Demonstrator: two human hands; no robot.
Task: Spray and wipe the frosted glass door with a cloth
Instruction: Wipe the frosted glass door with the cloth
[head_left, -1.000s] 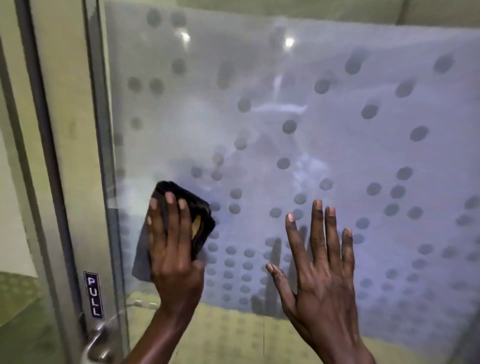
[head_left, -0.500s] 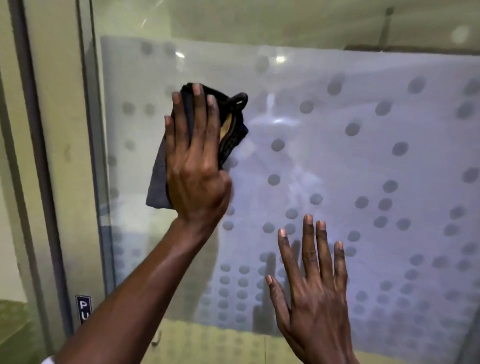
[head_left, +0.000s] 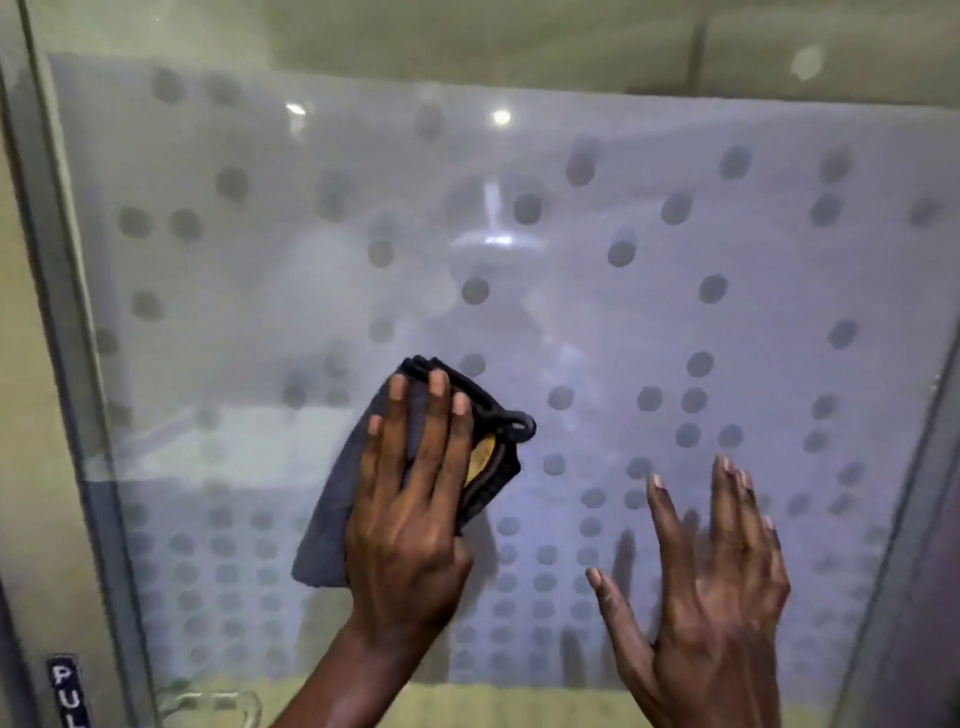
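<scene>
Cloth (head_left: 332, 525) has swept down from the top left of the door (head_left: 675, 291) to its middle | left hand (head_left: 410, 525) flat, fingers straight, pressing it on to wipe | right hand (head_left: 717, 587) spread on door alongside, likely steadying it

dim, soft light | two glare spots (head_left: 501, 117) on frosted glass door (head_left: 571, 322) | right hand (head_left: 722, 597) motion-blurred | edges bowed

Counted: left hand (head_left: 410, 540), right hand (head_left: 722, 597) (two); one cloth (head_left: 332, 519); one glass door (head_left: 675, 291).
</scene>
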